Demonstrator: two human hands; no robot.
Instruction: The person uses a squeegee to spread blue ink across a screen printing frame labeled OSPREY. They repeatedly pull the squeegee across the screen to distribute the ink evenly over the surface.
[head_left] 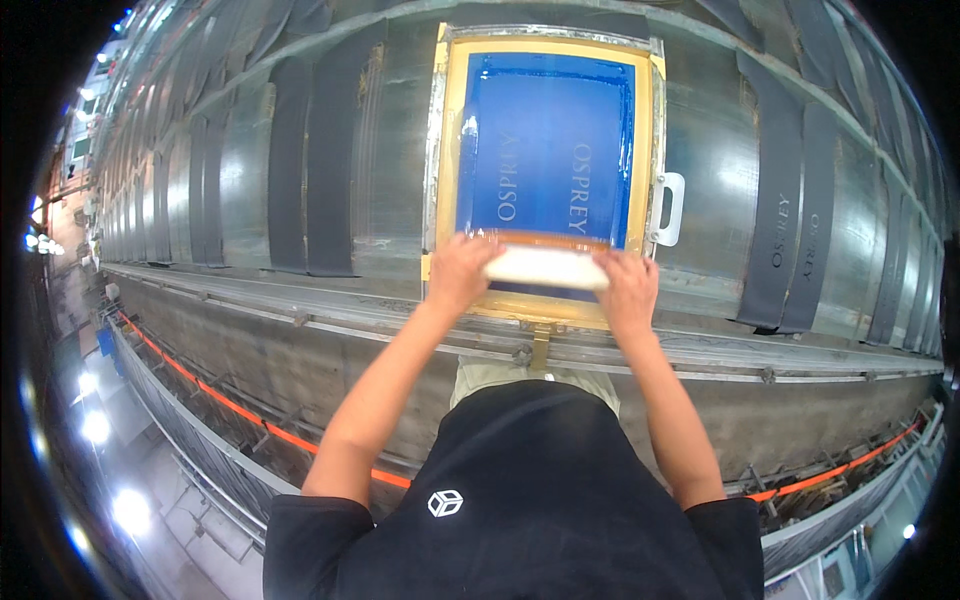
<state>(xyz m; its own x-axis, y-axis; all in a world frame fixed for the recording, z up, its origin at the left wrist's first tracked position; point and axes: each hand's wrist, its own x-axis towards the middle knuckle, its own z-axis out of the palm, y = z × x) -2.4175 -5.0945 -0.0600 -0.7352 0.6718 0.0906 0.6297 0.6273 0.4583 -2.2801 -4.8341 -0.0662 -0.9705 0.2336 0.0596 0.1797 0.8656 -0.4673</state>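
A screen-printing frame (448,150) with a metal and yellow border lies on the long metal table, its blue mesh (548,120) showing pale lettering. A squeegee (540,262) with a cream bar and an amber blade spans the mesh near the frame's front end. My left hand (462,270) grips the squeegee's left end, and my right hand (625,285) grips its right end. A white handle (670,207) sticks out from the frame's right side, just beyond my right hand.
Dark grey fabric strips (310,160), some lettered (770,190), lie across the table on both sides of the frame. Metal rails (370,325) run along the front edge. An orange strip (250,407) runs below, beside a narrow ledge. Bright lights show at the far left.
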